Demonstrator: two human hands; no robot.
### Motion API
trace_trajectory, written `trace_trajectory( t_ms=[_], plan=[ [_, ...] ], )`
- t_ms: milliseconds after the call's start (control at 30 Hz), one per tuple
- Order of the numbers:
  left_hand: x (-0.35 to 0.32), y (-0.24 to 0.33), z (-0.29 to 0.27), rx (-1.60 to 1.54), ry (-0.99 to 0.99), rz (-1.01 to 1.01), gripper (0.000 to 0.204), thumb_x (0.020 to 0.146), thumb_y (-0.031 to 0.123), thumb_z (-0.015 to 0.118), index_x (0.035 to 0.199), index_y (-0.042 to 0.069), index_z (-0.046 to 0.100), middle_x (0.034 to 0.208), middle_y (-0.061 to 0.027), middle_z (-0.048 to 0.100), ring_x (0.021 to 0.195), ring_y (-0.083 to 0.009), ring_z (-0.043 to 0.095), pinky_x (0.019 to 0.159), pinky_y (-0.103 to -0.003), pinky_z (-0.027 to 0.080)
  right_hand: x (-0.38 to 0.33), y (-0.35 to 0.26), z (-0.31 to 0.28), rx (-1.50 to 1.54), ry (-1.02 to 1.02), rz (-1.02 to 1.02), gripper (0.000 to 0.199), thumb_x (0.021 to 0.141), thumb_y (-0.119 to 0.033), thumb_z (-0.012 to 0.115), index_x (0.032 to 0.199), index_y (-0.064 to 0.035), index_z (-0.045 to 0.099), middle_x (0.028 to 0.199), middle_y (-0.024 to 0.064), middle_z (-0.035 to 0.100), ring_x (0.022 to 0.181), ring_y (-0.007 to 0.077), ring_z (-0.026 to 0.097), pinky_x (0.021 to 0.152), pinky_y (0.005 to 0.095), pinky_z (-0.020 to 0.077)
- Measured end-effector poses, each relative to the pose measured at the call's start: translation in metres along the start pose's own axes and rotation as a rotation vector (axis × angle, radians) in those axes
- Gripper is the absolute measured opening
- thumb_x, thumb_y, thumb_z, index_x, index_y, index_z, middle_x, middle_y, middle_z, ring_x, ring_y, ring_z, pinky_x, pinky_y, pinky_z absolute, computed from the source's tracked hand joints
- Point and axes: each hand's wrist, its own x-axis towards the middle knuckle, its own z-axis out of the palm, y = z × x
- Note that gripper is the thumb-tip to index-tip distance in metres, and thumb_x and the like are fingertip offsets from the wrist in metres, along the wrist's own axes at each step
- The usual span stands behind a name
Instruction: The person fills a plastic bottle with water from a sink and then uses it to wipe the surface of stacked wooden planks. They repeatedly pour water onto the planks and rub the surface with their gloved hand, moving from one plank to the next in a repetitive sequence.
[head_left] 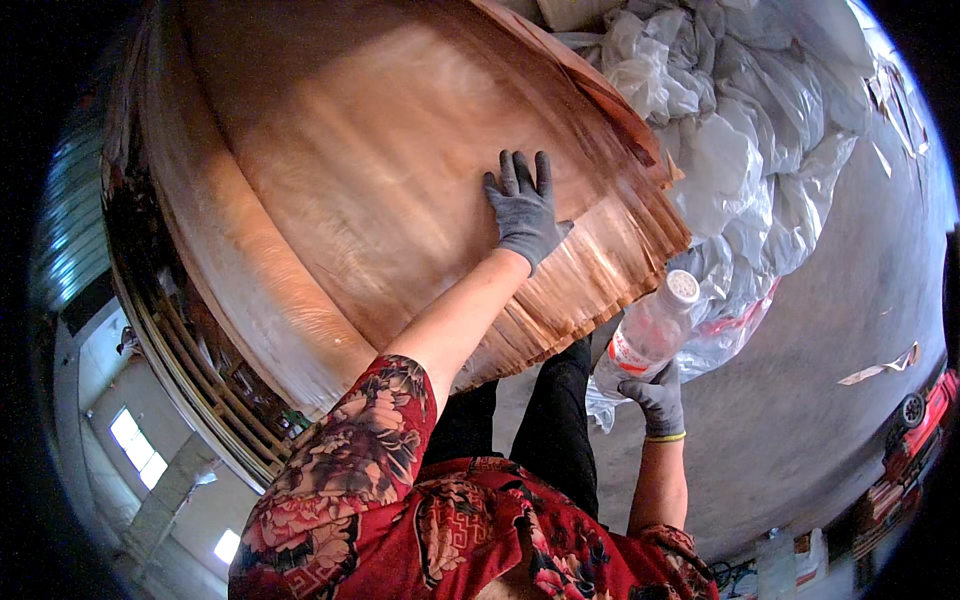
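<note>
My left hand (527,212), in a grey glove, lies flat with its fingers apart on the top sheet of a big stack of thin reddish-brown sheets (370,150) that look like wood veneer. The edges of the sheets are ragged and layered on the side nearest me. Lower right, beside the stack, my right hand (660,402), also gloved in grey, is closed round the lower part of a clear plastic bottle (645,335). The bottle tilts up to the right. It has a white cap dotted with holes and red markings; its contents are hard to make out.
Crumpled clear plastic sheeting (740,170) is heaped right of the stack, on the grey floor (800,420). A torn scrap (880,365) lies farther right. A red wheeled object (925,415) stands at the right rim. Edges of stacked boards (215,385) show at left.
</note>
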Motion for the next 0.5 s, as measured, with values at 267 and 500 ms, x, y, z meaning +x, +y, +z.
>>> trace_trajectory(
  t_ms=[267, 500],
  plan=[
    [0.023, -0.014, 0.004, 0.024, 0.093, 0.133, 0.086, 0.068, 0.022, 0.058, 0.136, 0.001, 0.011, 0.136, -0.0229, 0.026, 0.129, -0.0416, 0.01, 0.1, -0.056, 0.012, 0.001, 0.008, -0.017, 0.02, 0.01, -0.046, 0.084, 0.043, -0.011, 0.084, 0.116, 0.0012, 0.043, 0.108, 0.0098, 0.055, 0.098, 0.0213, 0.055, 0.086, 0.035, 0.045],
    [0.051, 0.004, 0.01, 0.077, 0.131, 0.638, 0.064, 0.073, 0.019, 0.052, 0.132, 0.004, 0.032, 0.128, -0.0151, 0.041, 0.127, -0.0335, 0.023, 0.103, -0.051, 0.012, 0.004, 0.013, -0.02, -0.046, -0.028, -0.037, 0.085, 0.046, -0.015, 0.085, 0.118, 0.0008, 0.041, 0.111, 0.0097, 0.053, 0.101, 0.0213, 0.053, 0.088, 0.0356, 0.0435]
  ],
)
